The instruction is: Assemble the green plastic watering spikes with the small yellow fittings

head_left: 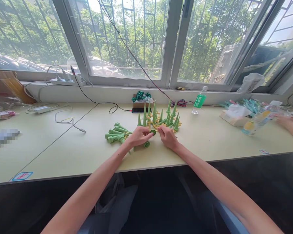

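**Two-Handed Working Position**

Your left hand (139, 136) pinches a green, hollow plastic cone (153, 132) over the pale yellow table (205, 144). Your right hand (168, 136) sits just beside it, fingers bunched; their grip on anything cannot be determined. Heaped green cones (115, 131) lie left; upright green cones (154, 114) stand beyond. Farther back stands a clear, green-labelled plastic bottle (199, 101).
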`<action>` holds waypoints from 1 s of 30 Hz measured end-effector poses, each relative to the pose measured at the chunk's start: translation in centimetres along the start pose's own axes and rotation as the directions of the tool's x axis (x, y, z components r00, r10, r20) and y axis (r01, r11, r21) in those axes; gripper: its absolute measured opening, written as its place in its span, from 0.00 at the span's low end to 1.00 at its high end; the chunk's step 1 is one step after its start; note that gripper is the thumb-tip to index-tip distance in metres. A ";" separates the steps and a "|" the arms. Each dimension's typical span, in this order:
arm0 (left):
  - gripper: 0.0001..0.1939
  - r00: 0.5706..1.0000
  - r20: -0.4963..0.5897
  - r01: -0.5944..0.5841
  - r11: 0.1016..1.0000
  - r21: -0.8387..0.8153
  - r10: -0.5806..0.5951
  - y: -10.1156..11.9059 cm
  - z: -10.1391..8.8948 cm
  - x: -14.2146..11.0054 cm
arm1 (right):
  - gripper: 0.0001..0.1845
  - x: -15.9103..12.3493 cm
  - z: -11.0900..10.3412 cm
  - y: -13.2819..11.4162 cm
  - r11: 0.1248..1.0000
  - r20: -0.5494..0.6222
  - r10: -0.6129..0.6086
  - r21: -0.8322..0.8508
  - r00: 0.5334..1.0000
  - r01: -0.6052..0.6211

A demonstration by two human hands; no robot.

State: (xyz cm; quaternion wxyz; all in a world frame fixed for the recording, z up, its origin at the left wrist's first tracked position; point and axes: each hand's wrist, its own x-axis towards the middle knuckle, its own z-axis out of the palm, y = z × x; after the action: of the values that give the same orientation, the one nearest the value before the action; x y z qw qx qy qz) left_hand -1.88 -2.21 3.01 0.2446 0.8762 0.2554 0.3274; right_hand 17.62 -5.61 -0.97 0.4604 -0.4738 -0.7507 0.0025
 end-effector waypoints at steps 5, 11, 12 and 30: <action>0.21 0.998 0.045 -0.035 0.999 0.024 0.034 -0.2 0.1 -0.1 | 0.19 0.0 0.0 -0.1 0.999 0.011 0.018 -0.037 1.000 -0.017; 0.20 0.998 0.039 -0.047 0.999 0.026 0.046 -0.4 0.2 -0.1 | 0.20 0.1 0.1 -0.1 0.999 0.005 0.025 -0.039 1.000 -0.025; 0.20 0.998 0.034 -0.049 0.998 0.031 0.048 -0.4 0.2 -0.1 | 0.20 0.1 0.2 -0.2 0.999 0.002 0.026 -0.037 1.000 -0.025; 0.12 0.996 -0.061 -0.066 0.996 0.055 0.070 -0.5 0.1 0.1 | 0.21 0.0 0.1 -0.1 0.999 -0.030 0.034 -0.026 0.999 -0.035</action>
State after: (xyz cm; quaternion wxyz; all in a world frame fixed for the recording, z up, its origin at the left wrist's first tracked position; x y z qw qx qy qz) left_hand -1.89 -1.87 2.68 0.2019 0.8798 0.2415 0.3561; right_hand 17.50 -5.60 -0.98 0.4651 -0.4926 -0.7355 -0.0064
